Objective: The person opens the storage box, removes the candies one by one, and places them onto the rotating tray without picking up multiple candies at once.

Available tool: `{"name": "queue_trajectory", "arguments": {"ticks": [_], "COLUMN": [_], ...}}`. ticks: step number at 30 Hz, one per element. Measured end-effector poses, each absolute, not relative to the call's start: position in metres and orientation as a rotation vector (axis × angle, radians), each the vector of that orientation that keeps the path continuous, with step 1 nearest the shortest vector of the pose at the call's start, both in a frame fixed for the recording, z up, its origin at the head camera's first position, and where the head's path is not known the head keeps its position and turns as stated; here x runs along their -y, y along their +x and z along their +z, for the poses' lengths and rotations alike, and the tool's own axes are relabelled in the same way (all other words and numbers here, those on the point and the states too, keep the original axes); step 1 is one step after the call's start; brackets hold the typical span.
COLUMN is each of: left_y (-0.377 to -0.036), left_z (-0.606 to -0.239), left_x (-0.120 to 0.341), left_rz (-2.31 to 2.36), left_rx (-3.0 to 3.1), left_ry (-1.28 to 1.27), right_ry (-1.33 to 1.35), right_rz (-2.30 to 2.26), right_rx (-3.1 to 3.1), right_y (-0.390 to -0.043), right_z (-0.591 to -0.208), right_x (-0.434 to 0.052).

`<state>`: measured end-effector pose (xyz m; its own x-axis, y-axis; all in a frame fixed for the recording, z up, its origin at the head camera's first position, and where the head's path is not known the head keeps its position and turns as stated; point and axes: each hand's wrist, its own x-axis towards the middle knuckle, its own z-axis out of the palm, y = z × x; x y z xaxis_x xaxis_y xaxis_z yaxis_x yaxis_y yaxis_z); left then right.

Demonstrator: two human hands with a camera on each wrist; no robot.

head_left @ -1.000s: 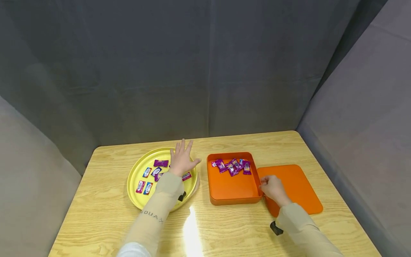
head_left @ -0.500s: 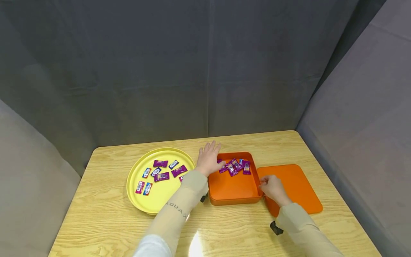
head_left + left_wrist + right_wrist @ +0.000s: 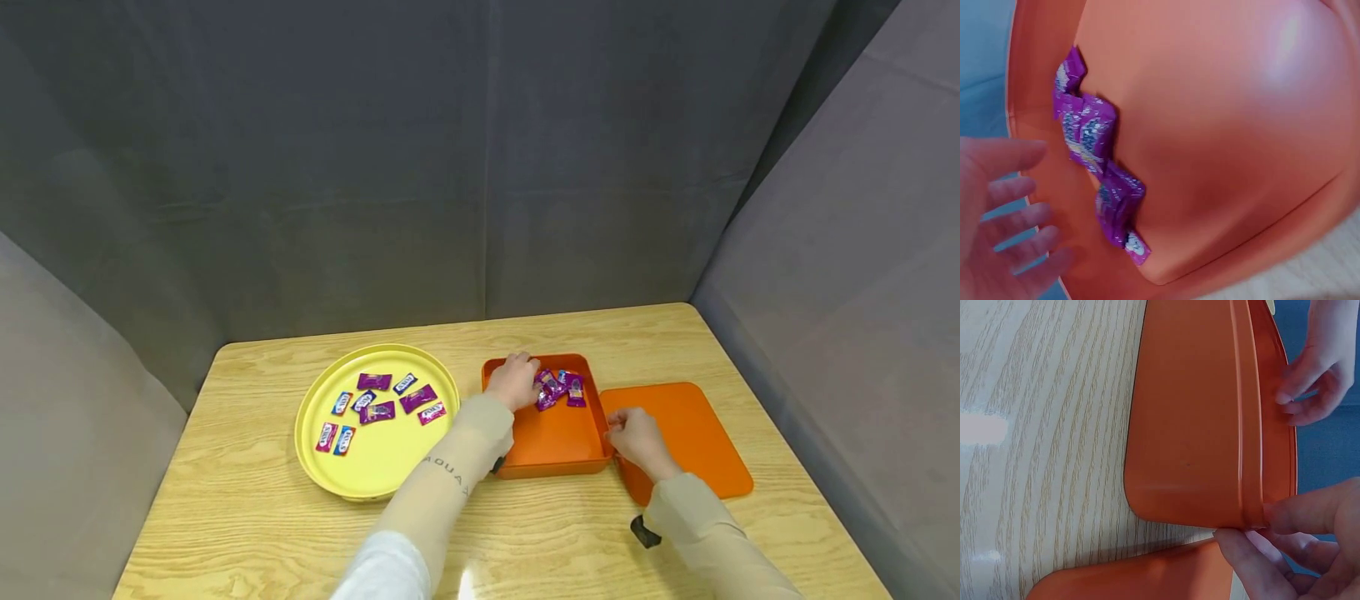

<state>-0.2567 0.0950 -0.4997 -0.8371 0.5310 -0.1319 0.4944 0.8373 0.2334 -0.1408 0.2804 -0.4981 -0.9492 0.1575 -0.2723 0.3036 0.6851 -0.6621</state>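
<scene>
My left hand (image 3: 513,382) hovers over the back left part of a square orange box (image 3: 551,446), its fingers loosely bent and apart, holding nothing. Below those fingers, several purple-wrapped candies (image 3: 1090,131) lie in a row along one inner wall; in the head view the hand hides the leftmost of them. At the box's right side, my right hand (image 3: 637,437) pinches the rim near the front corner between thumb and fingers. In the right wrist view, that thumb presses inside the rim of the box (image 3: 1191,412), with fingers against its outside.
A round yellow tray (image 3: 375,482) stands to the left, bearing several purple, blue and pink wrapped candies (image 3: 377,412). An orange lid (image 3: 701,433) lies flat right of the box, partly under the right hand. Grey cloth (image 3: 480,167) hangs behind the wooden table (image 3: 247,500).
My left hand has moved right from over the yellow tray to the box and lowered there, its spread fingers now bending. The right hand has stayed on the box rim.
</scene>
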Motion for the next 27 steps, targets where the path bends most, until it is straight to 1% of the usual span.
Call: {"name": "queue_trajectory", "arguments": {"ticks": [8, 19, 27], "left_y": [-0.26, -0.255, -0.257], "left_z": [-0.512, -0.518, -0.525], "left_x": [-0.097, -0.097, -0.099], "left_rz": [0.19, 0.169, 0.189], "left_rx": [-2.743, -2.772, -2.801], "left_ry": [0.608, 0.535, 0.52], "right_ry": [0.402, 0.388, 0.378], "right_rz": [-1.122, -1.115, -1.135], "right_rx": [-2.686, -2.694, -2.689], "right_y": [-0.142, -0.142, -0.141], "right_z": [-0.5, -0.501, -0.499], "right_x": [-0.28, -0.282, -0.281]}}
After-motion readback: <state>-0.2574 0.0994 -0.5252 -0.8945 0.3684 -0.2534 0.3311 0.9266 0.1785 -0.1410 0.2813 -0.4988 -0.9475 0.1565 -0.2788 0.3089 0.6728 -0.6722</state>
